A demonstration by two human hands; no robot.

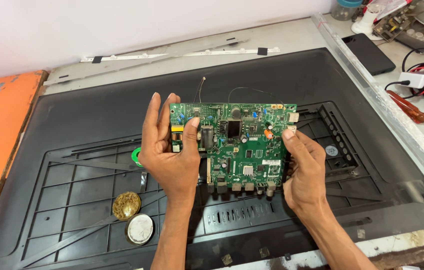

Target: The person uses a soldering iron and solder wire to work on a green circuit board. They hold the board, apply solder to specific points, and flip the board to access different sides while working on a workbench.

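A green circuit board with chips, capacitors and a row of connectors along its near edge is held up over a large black plastic back cover. My left hand grips the board's left edge, thumb resting on its face. My right hand grips the right edge by the side connectors. Two thin wires rise from the board's far edge.
A round tin with brass wool and its lid lie on the cover, near a green solder spool. Metal strips lie by the wall. An orange-handled screwdriver, cables and a power adapter sit at right.
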